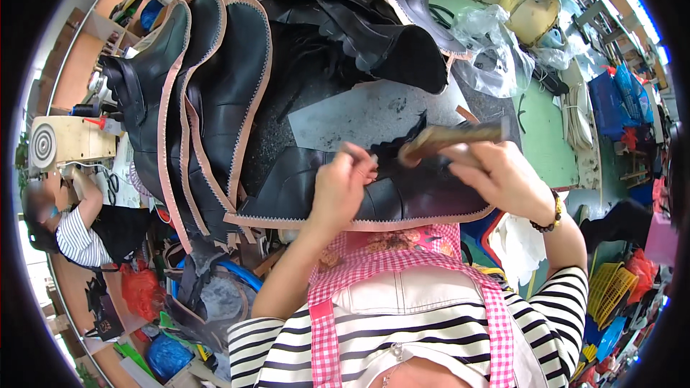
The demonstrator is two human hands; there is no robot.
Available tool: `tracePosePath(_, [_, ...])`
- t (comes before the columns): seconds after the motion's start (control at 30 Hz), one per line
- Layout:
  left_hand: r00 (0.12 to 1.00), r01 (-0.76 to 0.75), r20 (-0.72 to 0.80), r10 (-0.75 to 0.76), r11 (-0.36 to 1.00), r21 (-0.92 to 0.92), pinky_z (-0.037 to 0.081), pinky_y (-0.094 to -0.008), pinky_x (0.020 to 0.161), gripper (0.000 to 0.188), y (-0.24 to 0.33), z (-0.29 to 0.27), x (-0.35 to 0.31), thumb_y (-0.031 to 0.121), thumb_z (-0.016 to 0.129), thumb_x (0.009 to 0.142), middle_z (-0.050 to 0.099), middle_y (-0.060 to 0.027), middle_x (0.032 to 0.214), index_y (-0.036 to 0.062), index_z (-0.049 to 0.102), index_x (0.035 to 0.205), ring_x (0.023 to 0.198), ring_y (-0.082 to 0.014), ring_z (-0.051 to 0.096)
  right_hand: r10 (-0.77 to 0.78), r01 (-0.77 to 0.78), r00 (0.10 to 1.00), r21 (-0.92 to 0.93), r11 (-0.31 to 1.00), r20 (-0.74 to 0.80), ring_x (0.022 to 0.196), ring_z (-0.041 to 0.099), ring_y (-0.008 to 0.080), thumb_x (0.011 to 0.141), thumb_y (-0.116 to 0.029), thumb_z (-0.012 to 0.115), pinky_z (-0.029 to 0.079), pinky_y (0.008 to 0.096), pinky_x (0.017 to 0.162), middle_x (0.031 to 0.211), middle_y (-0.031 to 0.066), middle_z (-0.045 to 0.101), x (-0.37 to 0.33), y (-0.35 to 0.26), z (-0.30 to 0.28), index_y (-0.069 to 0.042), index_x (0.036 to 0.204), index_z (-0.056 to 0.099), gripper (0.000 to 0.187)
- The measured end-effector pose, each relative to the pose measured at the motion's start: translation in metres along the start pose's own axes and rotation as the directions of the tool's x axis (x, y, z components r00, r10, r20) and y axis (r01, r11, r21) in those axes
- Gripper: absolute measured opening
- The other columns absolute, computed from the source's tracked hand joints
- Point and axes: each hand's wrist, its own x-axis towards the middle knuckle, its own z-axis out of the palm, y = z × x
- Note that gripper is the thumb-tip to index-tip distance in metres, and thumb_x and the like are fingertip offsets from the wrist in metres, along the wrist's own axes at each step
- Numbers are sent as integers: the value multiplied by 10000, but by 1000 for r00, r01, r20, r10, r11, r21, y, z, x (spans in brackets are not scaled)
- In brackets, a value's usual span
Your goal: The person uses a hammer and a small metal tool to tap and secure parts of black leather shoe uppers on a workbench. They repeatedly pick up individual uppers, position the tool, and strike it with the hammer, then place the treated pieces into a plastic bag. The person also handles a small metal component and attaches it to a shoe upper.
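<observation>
A black rubber boot piece [402, 197] with a pale zigzag edge lies flat in front of me on the grey work table [359, 111]. My left hand [343, 187] pinches the boot's upper edge near its middle. My right hand [496, 169] grips a brown wooden-handled tool [449, 135], whose end rests on the boot edge just right of my left fingers.
Several black boots with pink trim [208, 93] stand stacked at the left and back of the table. Clear plastic bags [496, 50] and a yellow container [535, 7] sit at the back right. Another person in a striped shirt [75, 233] sits at the far left.
</observation>
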Motion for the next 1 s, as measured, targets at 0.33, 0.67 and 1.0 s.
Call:
tracePosePath(0.33, [639, -760, 638, 430, 481, 436, 499, -365, 562, 149, 122, -30, -15, 131, 611, 784, 567, -114, 820, 22, 531, 848, 685, -268, 627, 417, 97, 813, 800, 592, -407, 422, 337, 31, 970, -228, 497, 289, 191, 362, 586, -37, 396, -5, 57, -36, -104, 819, 419, 210])
tracePosePath(0.67, [841, -326, -193, 505, 759, 563, 379, -193, 683, 70, 167, -325, 74, 85, 599, 901, 485, 54, 817, 79, 546, 856, 752, -32, 435, 404, -120, 915, 952, 282, -4, 436, 344, 38, 961, -255, 523, 303, 202, 381, 578, -43, 375, 9, 73, 51, -117, 815, 384, 245])
tracePosePath(1.0, [608, -680, 235, 759, 344, 648, 428, -403, 931, 124, 171, -90, 203, 114, 635, 776, 577, -205, 1200, -8, 648, 787, 1096, -333, 560, 457, -27, 879, 941, 337, -139, 442, 347, 31, 958, -243, 530, 298, 198, 381, 580, -44, 372, 1, 75, 67, -108, 823, 382, 242])
